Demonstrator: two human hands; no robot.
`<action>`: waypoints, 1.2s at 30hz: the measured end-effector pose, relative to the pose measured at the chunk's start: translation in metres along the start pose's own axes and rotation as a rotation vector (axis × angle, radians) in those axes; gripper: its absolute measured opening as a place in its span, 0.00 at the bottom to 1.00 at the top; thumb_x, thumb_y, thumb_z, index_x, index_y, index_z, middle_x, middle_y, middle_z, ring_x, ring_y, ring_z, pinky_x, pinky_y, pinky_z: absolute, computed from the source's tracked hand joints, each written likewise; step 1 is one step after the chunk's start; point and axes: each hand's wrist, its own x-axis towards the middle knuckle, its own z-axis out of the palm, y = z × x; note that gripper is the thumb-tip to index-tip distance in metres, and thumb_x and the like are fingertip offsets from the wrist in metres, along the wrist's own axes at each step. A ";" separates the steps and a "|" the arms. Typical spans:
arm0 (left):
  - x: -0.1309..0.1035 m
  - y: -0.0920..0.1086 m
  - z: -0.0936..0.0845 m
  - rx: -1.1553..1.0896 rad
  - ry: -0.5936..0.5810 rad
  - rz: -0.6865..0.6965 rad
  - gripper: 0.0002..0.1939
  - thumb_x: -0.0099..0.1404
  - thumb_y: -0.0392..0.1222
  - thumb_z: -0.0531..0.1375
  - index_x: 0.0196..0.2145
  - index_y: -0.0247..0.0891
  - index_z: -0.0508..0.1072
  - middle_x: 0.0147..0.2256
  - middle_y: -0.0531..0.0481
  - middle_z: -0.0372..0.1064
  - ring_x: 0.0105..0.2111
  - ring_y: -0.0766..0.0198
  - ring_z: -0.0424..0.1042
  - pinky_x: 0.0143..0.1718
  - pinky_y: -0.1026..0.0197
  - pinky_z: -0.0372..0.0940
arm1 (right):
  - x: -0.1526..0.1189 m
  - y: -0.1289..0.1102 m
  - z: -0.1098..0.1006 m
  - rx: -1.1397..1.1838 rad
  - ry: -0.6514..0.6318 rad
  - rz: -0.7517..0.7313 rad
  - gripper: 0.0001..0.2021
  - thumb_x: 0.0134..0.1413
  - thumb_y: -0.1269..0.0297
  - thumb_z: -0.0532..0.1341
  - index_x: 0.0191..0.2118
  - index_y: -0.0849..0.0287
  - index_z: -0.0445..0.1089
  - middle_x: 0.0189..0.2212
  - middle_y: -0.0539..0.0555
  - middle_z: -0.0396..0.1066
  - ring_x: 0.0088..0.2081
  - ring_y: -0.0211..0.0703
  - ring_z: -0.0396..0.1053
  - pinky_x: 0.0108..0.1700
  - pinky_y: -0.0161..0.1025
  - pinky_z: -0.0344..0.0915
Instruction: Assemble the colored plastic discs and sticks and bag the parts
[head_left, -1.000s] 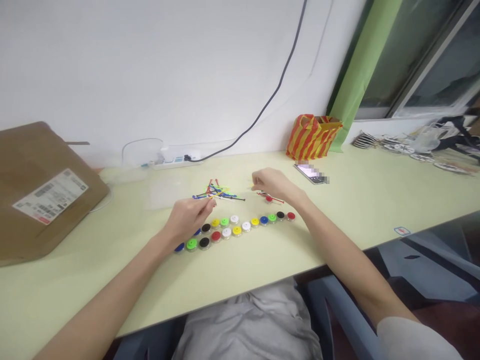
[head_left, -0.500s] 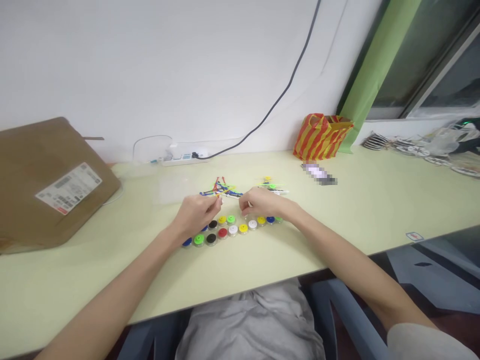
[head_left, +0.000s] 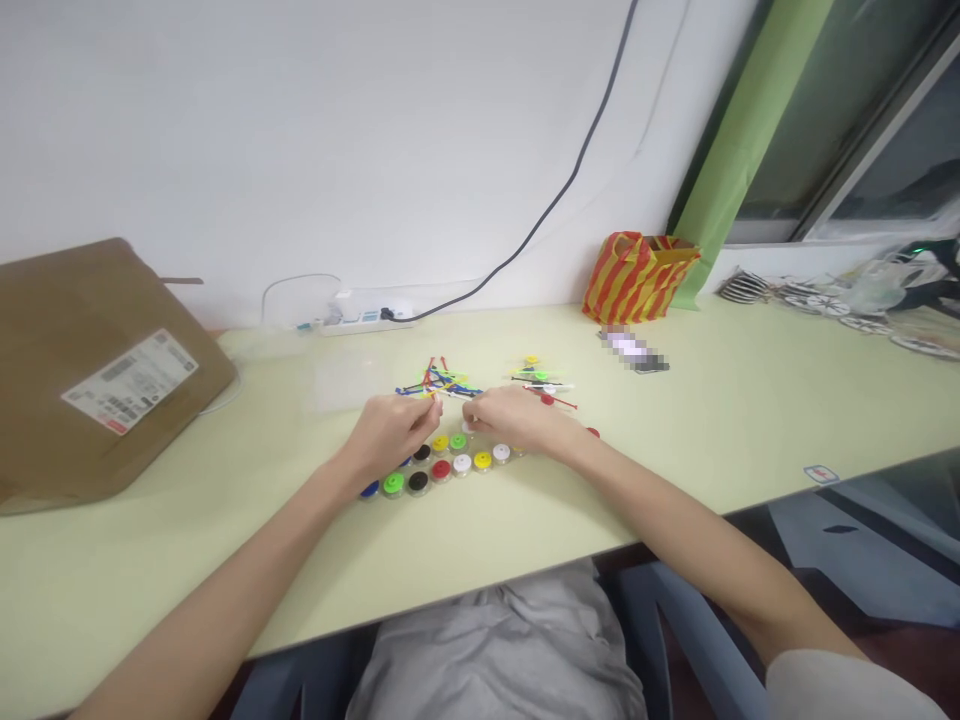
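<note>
My left hand [head_left: 401,430] is closed in a pinch above the left end of two rows of small clear jars with coloured tops. A tiny pale and reddish bit shows at its fingertips, too small to name. My right hand [head_left: 514,415] is closed over the back row, its fingertips on a small white-topped jar [head_left: 466,428] that they partly hide. Nearer me stand a green-topped jar [head_left: 394,485], a red-topped jar [head_left: 441,469] and a yellow-topped jar [head_left: 482,461]. Behind my hands lies a pile of thin coloured sticks [head_left: 442,380].
A second group of coloured sticks and round pieces [head_left: 541,377] lies behind my right hand. A cardboard box [head_left: 112,370] stands left, a power strip [head_left: 367,320] by the wall. A striped bag [head_left: 637,280] and a blurred-out phone [head_left: 634,350] are at the back right.
My right hand has moved left, closer to my left hand, and the white-topped piece at its fingertips has shifted with it. My left hand keeps its pinch. The view has shifted slightly.
</note>
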 end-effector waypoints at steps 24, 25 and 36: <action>0.002 0.005 0.011 -0.190 -0.260 0.217 0.21 0.72 0.37 0.48 0.56 0.43 0.74 0.59 0.48 0.71 0.60 0.56 0.69 0.62 0.50 0.63 | -0.007 0.127 0.006 0.138 0.736 0.688 0.18 0.66 0.70 0.45 0.53 0.58 0.68 0.38 0.57 0.74 0.39 0.49 0.69 0.41 0.39 0.56; 0.002 0.005 0.011 -0.188 -0.265 0.224 0.22 0.71 0.36 0.48 0.56 0.44 0.74 0.59 0.48 0.71 0.60 0.57 0.69 0.62 0.49 0.63 | -0.006 0.130 0.009 0.144 0.723 0.697 0.18 0.65 0.71 0.45 0.52 0.58 0.68 0.40 0.58 0.73 0.40 0.50 0.69 0.41 0.40 0.57; 0.003 0.010 0.007 -0.234 -0.266 0.249 0.24 0.71 0.33 0.47 0.58 0.45 0.72 0.60 0.49 0.70 0.61 0.58 0.67 0.63 0.50 0.62 | 0.002 0.141 0.032 0.127 0.684 0.603 0.20 0.59 0.76 0.50 0.53 0.59 0.68 0.48 0.62 0.65 0.52 0.54 0.62 0.47 0.44 0.62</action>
